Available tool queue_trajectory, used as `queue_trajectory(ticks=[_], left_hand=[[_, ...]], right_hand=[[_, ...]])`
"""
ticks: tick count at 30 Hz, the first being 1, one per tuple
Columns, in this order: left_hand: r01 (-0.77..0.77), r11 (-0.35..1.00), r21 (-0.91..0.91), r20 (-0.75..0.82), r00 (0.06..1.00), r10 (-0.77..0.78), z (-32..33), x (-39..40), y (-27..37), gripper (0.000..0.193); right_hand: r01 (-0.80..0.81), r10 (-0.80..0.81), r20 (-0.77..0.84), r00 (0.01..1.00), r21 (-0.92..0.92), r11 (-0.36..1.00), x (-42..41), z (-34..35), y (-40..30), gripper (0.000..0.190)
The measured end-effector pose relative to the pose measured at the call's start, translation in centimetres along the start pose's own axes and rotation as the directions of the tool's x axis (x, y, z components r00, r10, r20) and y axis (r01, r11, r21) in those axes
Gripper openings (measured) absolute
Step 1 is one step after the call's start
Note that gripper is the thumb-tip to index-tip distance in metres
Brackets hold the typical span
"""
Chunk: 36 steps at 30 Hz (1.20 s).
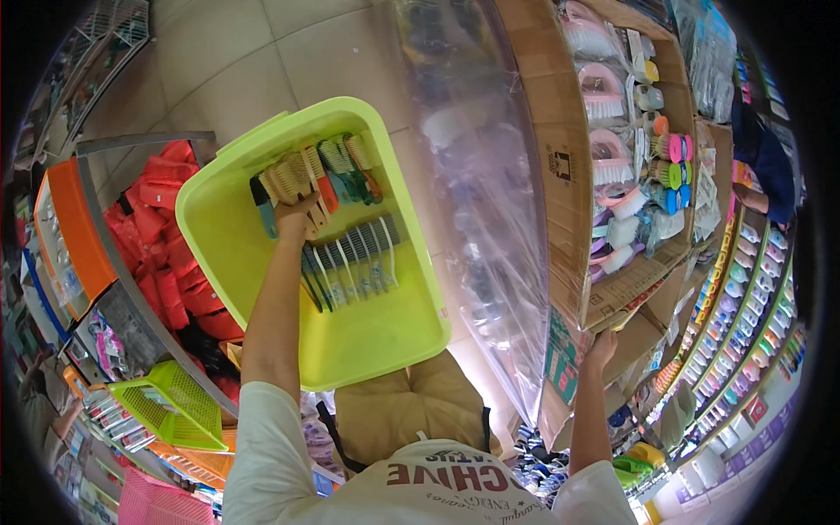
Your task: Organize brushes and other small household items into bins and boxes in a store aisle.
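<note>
In front of me is a lime-green plastic tub (357,357). My left hand (295,213) reaches into it, with its fingers around the handle of a wooden brush (287,180). Several more brushes stand in a row along the far wall, among them one with a red handle (327,190) and a dark green one (351,180). Nearer me in the tub is a row of grey-bristled brushes with pale handles (357,259). To the right, my right hand (598,351) grips the lower edge of an open cardboard box (558,151); its fingertips are partly hidden.
Pink scrubbing brushes (607,157) fill the box. Clear plastic sheeting (485,216) hangs beside it. On the left are red plastic packages (167,243), a green basket (174,407) and a pink basket (154,499). Another person's dark sleeve (764,157) shows at far right, near stocked shelves (741,302).
</note>
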State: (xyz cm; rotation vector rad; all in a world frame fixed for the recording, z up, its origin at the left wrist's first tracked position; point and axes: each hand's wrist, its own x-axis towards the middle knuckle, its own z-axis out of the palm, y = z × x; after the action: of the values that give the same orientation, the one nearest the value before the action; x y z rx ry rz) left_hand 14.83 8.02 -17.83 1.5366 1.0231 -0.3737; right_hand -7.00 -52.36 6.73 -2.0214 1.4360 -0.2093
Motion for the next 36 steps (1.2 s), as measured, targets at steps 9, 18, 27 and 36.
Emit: queue_trajectory(ticks=[9, 18, 27, 36], left_hand=[[0.008, 0.999, 0.046, -0.071, 0.997, -0.005, -0.7, 0.6, -1.3, 0.044], [-0.003, 1.0, -0.023, -0.141, 0.99, 0.0, -2.1, -0.3, -1.5, 0.033], [-0.055, 0.967, 0.249, -0.326, 0.935, 0.137, -3.7, 1.8, -2.7, 0.038], [-0.015, 0.945, 0.327, -0.36, 0.923, 0.139, -2.6, 0.9, -0.9, 0.035]], right_hand=[[-0.044, 0.044, 0.007, 0.999, 0.047, 0.998, -1.0, 0.8, -1.1, 0.032], [-0.039, 0.037, -0.027, 0.999, -0.087, 0.995, -0.6, 0.6, -0.8, 0.034], [0.023, -0.024, -0.002, 1.0, -0.083, 0.996, 0.4, 0.5, 0.6, 0.033], [0.014, -0.015, 0.013, 1.0, 0.039, 0.999, 0.2, 0.2, 0.4, 0.035]])
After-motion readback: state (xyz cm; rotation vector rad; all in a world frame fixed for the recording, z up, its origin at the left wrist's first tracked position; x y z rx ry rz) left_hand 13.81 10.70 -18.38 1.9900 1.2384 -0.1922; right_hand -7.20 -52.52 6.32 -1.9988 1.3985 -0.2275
